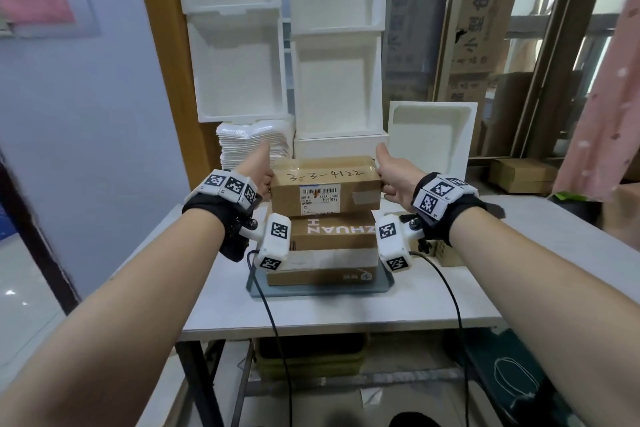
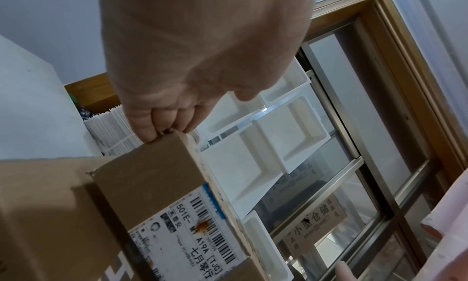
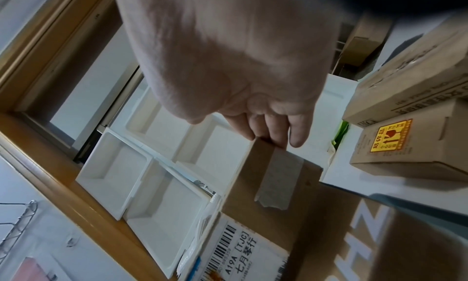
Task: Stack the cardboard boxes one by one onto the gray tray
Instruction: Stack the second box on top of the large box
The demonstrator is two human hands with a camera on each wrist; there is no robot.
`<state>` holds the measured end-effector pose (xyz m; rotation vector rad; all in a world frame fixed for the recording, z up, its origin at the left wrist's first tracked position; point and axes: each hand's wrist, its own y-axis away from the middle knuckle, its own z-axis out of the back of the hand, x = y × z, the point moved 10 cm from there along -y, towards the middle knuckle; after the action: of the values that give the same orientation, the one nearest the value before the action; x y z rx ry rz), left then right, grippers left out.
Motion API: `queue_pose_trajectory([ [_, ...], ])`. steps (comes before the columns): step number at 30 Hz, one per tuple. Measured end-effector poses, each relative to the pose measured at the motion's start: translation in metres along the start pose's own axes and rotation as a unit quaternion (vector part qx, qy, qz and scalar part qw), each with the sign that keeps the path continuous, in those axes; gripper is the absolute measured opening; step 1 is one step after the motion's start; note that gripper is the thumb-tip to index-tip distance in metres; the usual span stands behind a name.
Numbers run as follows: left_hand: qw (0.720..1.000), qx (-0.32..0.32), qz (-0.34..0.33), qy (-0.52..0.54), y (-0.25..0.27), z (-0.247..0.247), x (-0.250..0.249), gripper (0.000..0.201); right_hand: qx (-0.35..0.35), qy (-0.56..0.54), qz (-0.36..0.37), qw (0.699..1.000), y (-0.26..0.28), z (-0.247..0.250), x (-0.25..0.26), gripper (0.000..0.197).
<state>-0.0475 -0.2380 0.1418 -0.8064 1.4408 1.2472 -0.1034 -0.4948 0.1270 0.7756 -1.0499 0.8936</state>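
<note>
Bare forearms; black wrist straps (image 1: 211,215) carry white marker blocks (image 1: 275,241) with black-and-white tags, black cables (image 1: 273,319) trailing.

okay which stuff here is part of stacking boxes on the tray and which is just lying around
Part of the job: top box held at its ends by left hand and right hand; two boxes beneath; gray tray.

Lying about: white foam bins, foam lid, boxes at right, cables.
</note>
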Motion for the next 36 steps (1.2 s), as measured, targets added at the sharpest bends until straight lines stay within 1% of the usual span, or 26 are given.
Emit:
queue_pose_trajectory([
  [5, 1.0, -0.011, -0.001, -0.013, -0.005, 0.007, 0.005, 0.086, -0.004, -0.003, 0.001, 1.0, -0.003, -0.004, -0.005, 0.088],
  [7, 1.0, -0.006, 0.003, -0.011, -0.006, 0.007, 0.007, 0.084, -0.003, -0.004, -0.003, 1.0, -0.006, -0.006, -0.011, 0.087],
  [9, 1.0, 0.004, 0.004, -0.025, -0.007, 0.007, 0.012, 0.078, -0.006, -0.003, -0.007, 1.0, -0.006, -0.006, -0.017, 0.087],
  [11, 0.999, -0.017, 0.012, -0.025, -0.009, 0.014, 0.016, 0.066, -0.01, -0.014, -0.001, 1.0, -0.01, -0.006, -0.021, 0.088],
  [12, 0.999, -0.023, 0.015, -0.017, -0.01, 0.016, 0.018, 0.066, -0.008, -0.017, 0.003, 1.0, -0.012, -0.006, -0.023, 0.087],
  [14, 1.0, -0.024, 0.006, 0.005, -0.015, 0.019, 0.019, 0.079, -0.004, -0.025, 0.007, 1.0, -0.016, -0.008, -0.027, 0.088],
  [15, 1.0, -0.025, 0.001, 0.009, -0.019, 0.021, 0.02, 0.085, -0.001, -0.027, 0.008, 1.0, -0.015, -0.01, -0.029, 0.092],
  [16, 0.999, -0.029, -0.005, 0.013, -0.02, 0.022, 0.022, 0.088, -0.001, -0.031, 0.004, 1.0, -0.015, -0.012, -0.032, 0.102],
  [18, 0.999, -0.026, -0.015, 0.03, -0.024, 0.019, 0.027, 0.092, -0.005, -0.048, 0.005, 0.999, -0.02, -0.014, -0.04, 0.127],
  [19, 0.999, -0.018, -0.02, 0.039, -0.025, 0.016, 0.03, 0.093, -0.007, -0.06, 0.006, 0.998, -0.02, -0.015, -0.043, 0.13],
  [20, 0.998, -0.011, -0.024, 0.05, -0.026, 0.013, 0.033, 0.094, -0.008, -0.078, 0.007, 0.997, -0.016, -0.017, -0.044, 0.121],
  [22, 0.997, -0.007, -0.025, 0.067, -0.028, 0.01, 0.041, 0.094, 0.0, -0.128, 0.023, 0.991, -0.009, -0.021, -0.044, 0.087],
  [23, 0.997, -0.006, -0.022, 0.073, -0.028, 0.01, 0.045, 0.095, 0.011, -0.149, 0.028, 0.988, -0.007, -0.023, -0.047, 0.079],
  [24, 0.997, -0.006, -0.019, 0.075, -0.03, 0.01, 0.049, 0.097, 0.015, -0.156, 0.024, 0.987, -0.008, -0.025, -0.052, 0.08],
  [25, 0.997, -0.006, -0.014, 0.079, -0.032, 0.011, 0.052, 0.1, 0.018, -0.16, 0.02, 0.987, -0.008, -0.028, -0.056, 0.088],
  [26, 0.996, -0.006, -0.013, 0.085, -0.032, 0.011, 0.054, 0.101, 0.018, -0.16, 0.011, 0.987, -0.009, -0.03, -0.061, 0.102],
  [28, 0.996, -0.009, -0.011, 0.091, -0.032, 0.012, 0.057, 0.1, 0.014, -0.161, 0.002, 0.987, -0.025, -0.034, -0.074, 0.139],
  [29, 0.996, -0.009, -0.011, 0.093, -0.031, 0.011, 0.057, 0.1, 0.013, -0.152, 0.002, 0.988, -0.035, -0.035, -0.081, 0.15],
  [31, 0.995, -0.006, -0.012, 0.099, -0.03, 0.011, 0.057, 0.1, 0.007, -0.14, 0.005, 0.99, -0.044, -0.036, -0.086, 0.157],
  [34, 0.995, -0.003, -0.021, 0.097, -0.031, 0.014, 0.057, 0.101, -0.009, -0.124, 0.015, 0.992, -0.038, -0.034, -0.082, 0.159],
  [36, 0.995, -0.003, -0.03, 0.096, -0.029, 0.016, 0.057, 0.098, -0.011, -0.114, 0.019, 0.993, -0.033, -0.034, -0.08, 0.16],
])
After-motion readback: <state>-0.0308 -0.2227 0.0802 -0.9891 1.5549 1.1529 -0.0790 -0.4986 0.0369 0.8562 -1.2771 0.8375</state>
